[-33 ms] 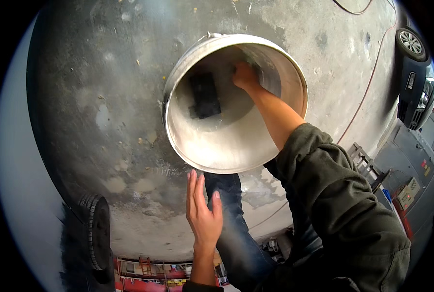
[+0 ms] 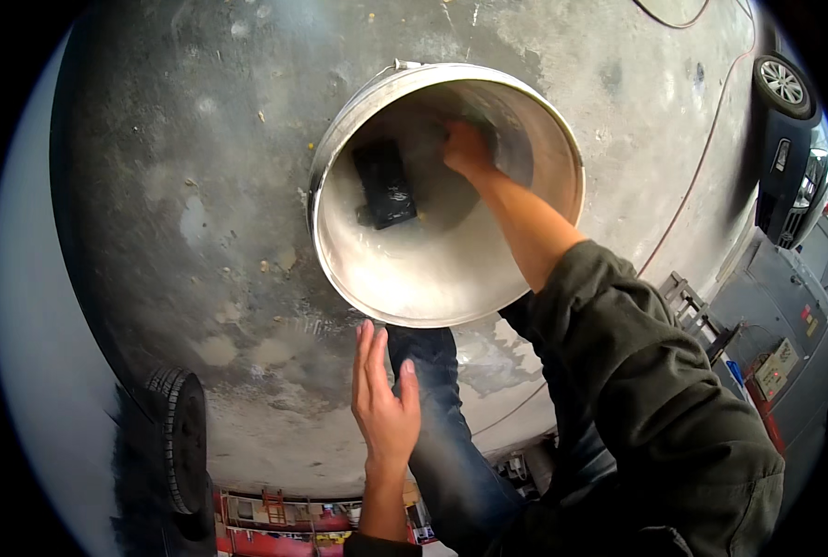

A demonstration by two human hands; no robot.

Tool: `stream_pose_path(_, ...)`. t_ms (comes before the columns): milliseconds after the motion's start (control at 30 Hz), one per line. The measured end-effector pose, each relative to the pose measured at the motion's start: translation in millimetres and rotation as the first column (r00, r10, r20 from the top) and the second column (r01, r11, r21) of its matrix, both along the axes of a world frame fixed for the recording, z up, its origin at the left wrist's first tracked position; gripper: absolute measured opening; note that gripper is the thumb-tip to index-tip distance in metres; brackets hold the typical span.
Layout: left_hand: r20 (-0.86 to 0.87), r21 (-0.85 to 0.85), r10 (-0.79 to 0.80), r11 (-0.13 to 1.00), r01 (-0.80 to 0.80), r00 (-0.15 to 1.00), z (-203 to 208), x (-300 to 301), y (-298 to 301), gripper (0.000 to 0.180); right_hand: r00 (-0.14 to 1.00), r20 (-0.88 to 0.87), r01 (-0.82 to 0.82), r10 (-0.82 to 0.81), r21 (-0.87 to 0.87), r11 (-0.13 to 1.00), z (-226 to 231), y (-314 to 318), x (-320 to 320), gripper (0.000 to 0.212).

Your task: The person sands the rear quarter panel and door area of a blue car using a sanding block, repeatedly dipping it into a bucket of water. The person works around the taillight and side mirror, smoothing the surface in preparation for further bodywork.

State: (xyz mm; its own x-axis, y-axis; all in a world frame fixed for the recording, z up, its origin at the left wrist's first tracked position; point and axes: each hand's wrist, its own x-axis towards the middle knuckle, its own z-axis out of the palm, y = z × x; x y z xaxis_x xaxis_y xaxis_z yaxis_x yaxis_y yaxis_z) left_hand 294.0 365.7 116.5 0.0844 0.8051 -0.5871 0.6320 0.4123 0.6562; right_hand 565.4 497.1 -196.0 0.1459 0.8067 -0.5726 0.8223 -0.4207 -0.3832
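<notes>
My left fingers (image 2: 377,364) extend, thumb apart, beside the metal bucket (image 2: 414,278); inside are 1 black object (image 2: 386,183) and my right fingers (image 2: 456,141), curled; whether clamped, I can't tell.

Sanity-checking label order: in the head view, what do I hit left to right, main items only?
Black tyre → left hand → right hand → thin reddish hose or cable → dark car.
</notes>
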Motion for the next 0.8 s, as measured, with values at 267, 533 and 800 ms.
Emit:
stream_pose_path(267,0.065,-0.128,0.221,0.969,-0.212,0.973,18,14,36,0.037,0.382,-0.482,0.486,-0.788,-0.621,0.615,180,-32,-39,0.032)
stream_pose_path(533,0.35,-0.297,0.531,0.844,-0.447,0.771,22,46,64,0.049,-0.068,-0.542,0.342,-0.837,-0.801,0.491,294,-35,-46,0.018)
stream_pose_path(800,0.234,-0.261,0.529,0.843,-0.471,0.816,60,49,85,0.031,0.144,-0.659,0.406,-0.738,-0.641,0.652,341,-31,-53,0.027)
